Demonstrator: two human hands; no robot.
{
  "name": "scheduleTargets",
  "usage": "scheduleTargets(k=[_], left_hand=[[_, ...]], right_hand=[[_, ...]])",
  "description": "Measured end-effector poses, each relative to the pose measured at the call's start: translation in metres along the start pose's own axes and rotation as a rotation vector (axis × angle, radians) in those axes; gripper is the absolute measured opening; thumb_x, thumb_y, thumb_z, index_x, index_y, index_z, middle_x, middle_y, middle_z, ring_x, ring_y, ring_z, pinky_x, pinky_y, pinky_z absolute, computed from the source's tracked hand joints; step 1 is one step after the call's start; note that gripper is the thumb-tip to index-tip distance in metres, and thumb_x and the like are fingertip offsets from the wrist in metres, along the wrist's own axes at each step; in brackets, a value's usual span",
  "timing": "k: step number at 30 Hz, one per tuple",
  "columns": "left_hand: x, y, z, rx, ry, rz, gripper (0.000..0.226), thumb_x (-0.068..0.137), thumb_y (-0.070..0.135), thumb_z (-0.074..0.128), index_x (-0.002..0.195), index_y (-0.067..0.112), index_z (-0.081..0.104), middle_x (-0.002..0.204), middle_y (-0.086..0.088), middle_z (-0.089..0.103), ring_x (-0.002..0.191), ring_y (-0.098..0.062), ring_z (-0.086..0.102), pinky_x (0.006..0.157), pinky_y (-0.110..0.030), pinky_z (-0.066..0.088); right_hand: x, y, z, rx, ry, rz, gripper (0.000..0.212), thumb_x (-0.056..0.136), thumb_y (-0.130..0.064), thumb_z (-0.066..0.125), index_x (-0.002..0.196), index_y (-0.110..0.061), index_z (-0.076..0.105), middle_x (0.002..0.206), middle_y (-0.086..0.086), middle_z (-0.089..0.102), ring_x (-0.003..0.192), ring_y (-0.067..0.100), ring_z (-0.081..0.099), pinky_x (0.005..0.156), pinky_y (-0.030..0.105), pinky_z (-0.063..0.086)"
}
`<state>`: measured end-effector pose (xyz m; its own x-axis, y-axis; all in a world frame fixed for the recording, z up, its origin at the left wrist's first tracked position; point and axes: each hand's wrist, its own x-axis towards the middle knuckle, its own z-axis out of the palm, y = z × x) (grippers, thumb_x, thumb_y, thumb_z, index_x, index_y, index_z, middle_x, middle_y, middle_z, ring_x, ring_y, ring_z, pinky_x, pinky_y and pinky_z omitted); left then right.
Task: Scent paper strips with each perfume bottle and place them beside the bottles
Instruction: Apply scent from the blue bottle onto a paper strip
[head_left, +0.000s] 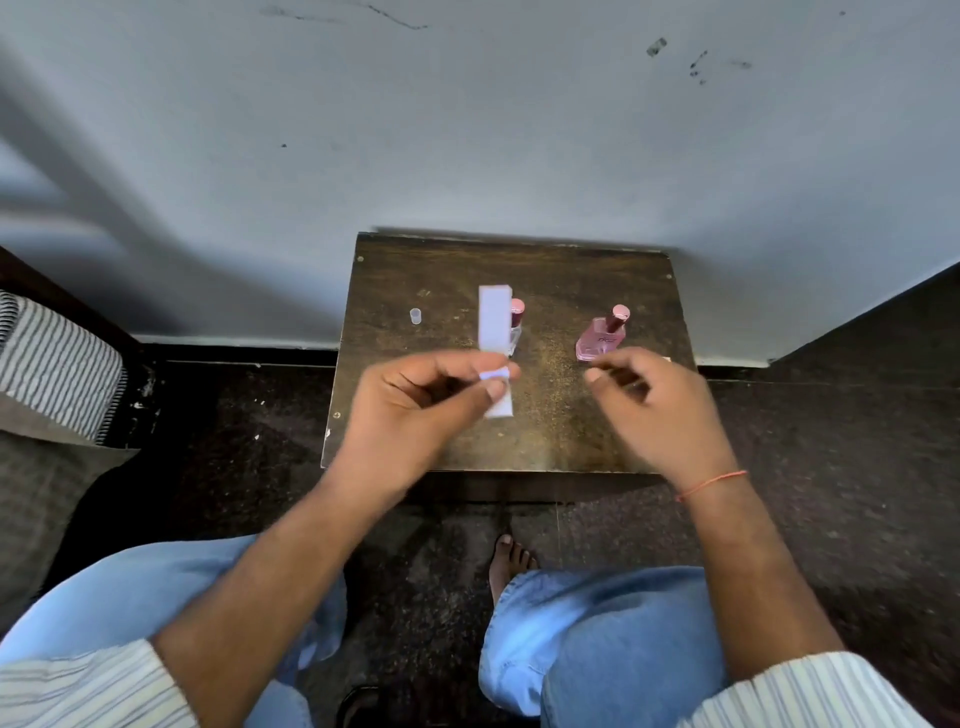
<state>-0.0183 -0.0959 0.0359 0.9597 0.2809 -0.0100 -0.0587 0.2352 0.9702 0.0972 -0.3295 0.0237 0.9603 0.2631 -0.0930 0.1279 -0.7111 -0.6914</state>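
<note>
Paper strip (494, 332) pinched in left grip (415, 400); right grip (654, 405) loose, over wooden table (545, 436).

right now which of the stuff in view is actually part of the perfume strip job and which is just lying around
Part of the job:
- paper strip, pinched in the left hand
- clear bottle behind the strip
- pink bottle
- small clear cap, apparently off a bottle
- right hand, empty as far as shows

Just lying about:
- striped fabric at left
</note>
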Motion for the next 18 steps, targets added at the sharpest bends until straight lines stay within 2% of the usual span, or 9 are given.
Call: scheduleTargets(k=[4,8,10,12,15,16,18], left_hand=[[0.011,0.017,-0.043,-0.015,0.066,0.041,0.037,0.083,0.004,0.079,0.118,0.012,0.078,0.119,-0.008,0.082,0.104,-0.019,0.077,0.094,-0.032,0.064],[0.011,0.017,-0.071,-0.025,0.087,-0.011,0.052,0.079,0.001,0.079,0.129,0.011,0.072,0.129,-0.006,0.079,0.112,-0.016,0.077,0.096,-0.029,0.062],[0.008,0.016,-0.078,0.008,0.063,-0.053,0.058,0.077,-0.001,0.079,0.133,0.011,0.07,0.132,-0.003,0.078,0.109,-0.015,0.078,0.094,-0.028,0.063],[0.006,0.014,-0.085,0.034,0.049,-0.097,0.062,0.076,0.0,0.08,0.135,0.013,0.069,0.134,0.0,0.077,0.098,-0.014,0.079,0.09,-0.027,0.065],[0.005,0.01,-0.098,0.076,0.05,-0.15,0.068,0.075,0.004,0.083,0.14,0.014,0.067,0.136,0.002,0.076,0.09,-0.025,0.072,0.09,-0.032,0.064],[0.005,0.009,-0.101,0.077,0.053,-0.163,0.068,0.075,0.004,0.084,0.141,0.014,0.067,0.136,0.002,0.076,0.09,-0.026,0.07,0.091,-0.033,0.064],[0.004,0.008,-0.106,0.081,0.058,-0.185,0.069,0.076,0.003,0.084,0.142,0.013,0.066,0.137,0.002,0.075,0.088,-0.022,0.071,0.093,-0.034,0.064]], right_hand=[[-0.009,-0.03,0.043,0.01,-0.149,-0.15,0.014,0.097,-0.034,0.075,0.11,-0.029,0.079,0.096,-0.018,0.074,0.084,-0.003,0.066,0.071,0.003,0.044],[-0.011,-0.047,0.075,0.046,-0.248,-0.189,0.024,0.095,-0.032,0.077,0.119,-0.029,0.075,0.103,-0.018,0.074,0.084,0.003,0.068,0.075,0.005,0.046],[-0.011,-0.052,0.085,0.05,-0.279,-0.187,0.032,0.095,-0.033,0.077,0.127,-0.032,0.072,0.111,-0.019,0.075,0.087,0.002,0.07,0.081,0.011,0.051],[-0.011,-0.056,0.093,0.05,-0.28,-0.184,0.037,0.095,-0.034,0.076,0.131,-0.035,0.069,0.108,-0.019,0.075,0.092,0.001,0.07,0.085,0.016,0.053],[-0.012,-0.061,0.102,0.01,-0.305,-0.178,0.04,0.095,-0.034,0.077,0.134,-0.039,0.067,0.094,-0.022,0.068,0.093,-0.006,0.065,0.077,0.006,0.043],[-0.012,-0.062,0.105,-0.009,-0.317,-0.186,0.042,0.095,-0.034,0.078,0.135,-0.04,0.066,0.095,-0.025,0.067,0.093,-0.007,0.064,0.076,0.005,0.042],[-0.012,-0.063,0.112,-0.025,-0.325,-0.213,0.047,0.094,-0.034,0.079,0.138,-0.041,0.064,0.11,-0.024,0.07,0.096,-0.004,0.065,0.081,0.012,0.047]])
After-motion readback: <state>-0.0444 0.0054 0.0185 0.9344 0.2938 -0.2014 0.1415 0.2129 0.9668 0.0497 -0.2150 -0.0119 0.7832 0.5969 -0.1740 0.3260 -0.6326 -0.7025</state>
